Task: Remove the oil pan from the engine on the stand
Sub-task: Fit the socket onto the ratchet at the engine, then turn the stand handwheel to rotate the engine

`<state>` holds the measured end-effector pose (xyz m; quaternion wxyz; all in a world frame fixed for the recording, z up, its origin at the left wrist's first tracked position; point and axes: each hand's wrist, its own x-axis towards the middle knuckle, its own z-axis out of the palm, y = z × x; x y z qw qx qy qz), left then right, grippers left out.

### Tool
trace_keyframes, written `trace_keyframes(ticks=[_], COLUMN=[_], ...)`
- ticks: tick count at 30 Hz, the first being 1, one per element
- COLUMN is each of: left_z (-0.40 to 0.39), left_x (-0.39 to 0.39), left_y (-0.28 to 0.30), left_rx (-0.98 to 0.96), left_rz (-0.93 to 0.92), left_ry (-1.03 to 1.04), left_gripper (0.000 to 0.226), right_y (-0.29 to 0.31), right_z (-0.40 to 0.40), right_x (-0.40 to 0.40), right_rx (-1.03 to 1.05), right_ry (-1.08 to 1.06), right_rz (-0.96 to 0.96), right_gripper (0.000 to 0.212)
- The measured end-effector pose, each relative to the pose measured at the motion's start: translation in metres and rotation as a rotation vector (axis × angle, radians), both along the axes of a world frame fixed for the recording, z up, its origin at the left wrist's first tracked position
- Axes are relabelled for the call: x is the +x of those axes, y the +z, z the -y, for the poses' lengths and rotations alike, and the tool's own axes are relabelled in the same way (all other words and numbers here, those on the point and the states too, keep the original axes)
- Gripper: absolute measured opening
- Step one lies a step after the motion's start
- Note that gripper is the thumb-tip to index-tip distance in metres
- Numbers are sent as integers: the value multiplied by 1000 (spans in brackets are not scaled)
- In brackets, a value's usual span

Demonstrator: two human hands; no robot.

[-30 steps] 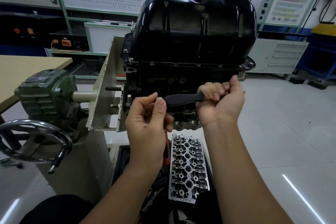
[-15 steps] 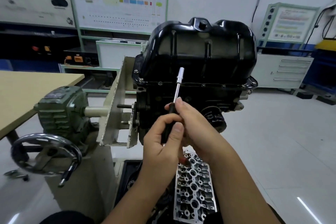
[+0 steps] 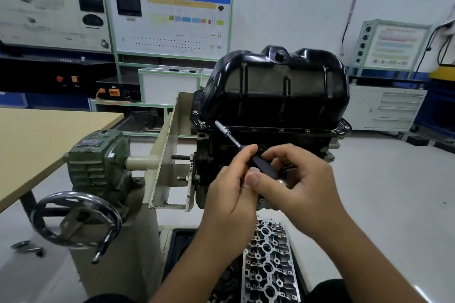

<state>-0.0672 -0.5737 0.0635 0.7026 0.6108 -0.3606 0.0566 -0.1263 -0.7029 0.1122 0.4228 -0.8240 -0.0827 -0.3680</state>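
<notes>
Nut driver (image 3: 242,149) swung from upright 0.5 s ago, socket now at front-left flange bolt (image 3: 203,125) of oil pan (image 3: 273,86); pan atop engine (image 3: 246,150), all visible bolts in. Your L hand (image 3: 227,202) + R hand (image 3: 299,187) both grip handle; ready for 1st bolt

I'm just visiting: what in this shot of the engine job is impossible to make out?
All in the head view:
- Tool handle: mostly covered by the left hand and right hand.
- Oil pan far-side bolts: hidden behind the pan.
- Wall poster text: blurred, too small.
- Cylinder head: its lower end is cut off by the bottom edge.
</notes>
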Motion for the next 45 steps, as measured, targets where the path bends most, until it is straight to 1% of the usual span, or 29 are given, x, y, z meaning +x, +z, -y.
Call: trace_keyframes(ticks=[2, 4, 6, 8, 9, 10, 11, 13, 15, 16, 18, 19, 20, 21, 22, 23, 25, 26, 27, 29, 31, 32, 34, 36, 38, 41, 43, 45], left_z=[-3, -6, -8, -14, -20, -27, -37, -61, -90, -106, -135, -152, -168, -184, -198, -210, -219, -219, -216, -206, -194, -189, -183, -184, -188, -202, -217, -233], left_x=[6, 11, 15, 17, 17, 18, 21, 30, 41, 47, 61, 69, 78, 85, 92, 99, 109, 112, 114, 116, 118, 118, 121, 125, 129, 136, 140, 146], left_y=[4, 5, 5, 8, 9, 11, 12, 10, 1, -7, -26, -36, -44, -51, -56, -62, -76, -84, -92, -107, -120, -125, -135, -140, -138, -124, -111, -100], left_rx=[-8, -20, -27, -52, -72, -103, -145, -236, -273, -253, -135, -52, 23, 80, 125, 178, 372, 487, 593, 764, 860, 880, 904, 894, 832, 708, 631, 648], left_rz=[-7, -26, -30, 12, 60, 112, 155, 185, 154, 132, 89, 42, -52, -193, -351, -507, -721, -782, -823, -842, -832, -829, -810, -802, -789, -750, -751, -736], left_ry=[-98, -132, -122, -80, -14, 82, 188, 372, 531, 618, 838, 978, 1123, 1243, 1321, 1349, 1289, 1218, 1138, 983, 865, 838, 858, 892, 910, 955, 964, 960], left_gripper=[45, 49, 57, 57, 52, 43, 33, 16, 13, 13, 15, 15, 14, 12, 13, 16, 34, 43, 45, 37, 38, 41, 42, 37, 42, 52, 49, 45], right_y=[15, 26, 29, 23, 16, 9, 1, -11, -19, -23, -30, -36, -42, -50, -58, -65, -74, -76, -77, -74, -74, -76, -82, -90, -95, -98, -97, -97], right_z=[7, 9, 10, 6, 3, -1, -6, -17, -27, -34, -52, -65, -78, -92, -104, -114, -126, -128, -128, -125, -123, -121, -118, -115, -111, -102, -98, -94], right_x=[1, 2, 5, 10, 12, 14, 17, 23, 30, 34, 40, 43, 46, 48, 48, 48, 46, 44, 42, 35, 30, 28, 25, 25, 27, 32, 34, 36], right_rx=[-157, -299, -377, -361, -292, -177, -30, 280, 520, 607, 722, 752, 764, 753, 725, 698, 679, 669, 644, 562, 510, 511, 548, 616, 681, 787, 837, 866], right_ry=[-31, -21, -8, -6, -3, 1, 6, 24, 100, 148, 242, 290, 331, 363, 385, 397, 385, 370, 353, 333, 330, 323, 292, 251, 208, 213, 208, 200], right_rz=[-10, -32, -38, 17, 58, 89, 107, 114, 103, 103, 107, 100, 87, 76, 70, 67, 72, 85, 107, 159, 180, 175, 169, 155, 122, 89, 86, 93], right_gripper=[49, 55, 49, 35, 29, 24, 21, 15, 11, 11, 10, 9, 8, 9, 10, 11, 13, 13, 11, 5, 3, 3, 5, 7, 9, 8, 6, 5])
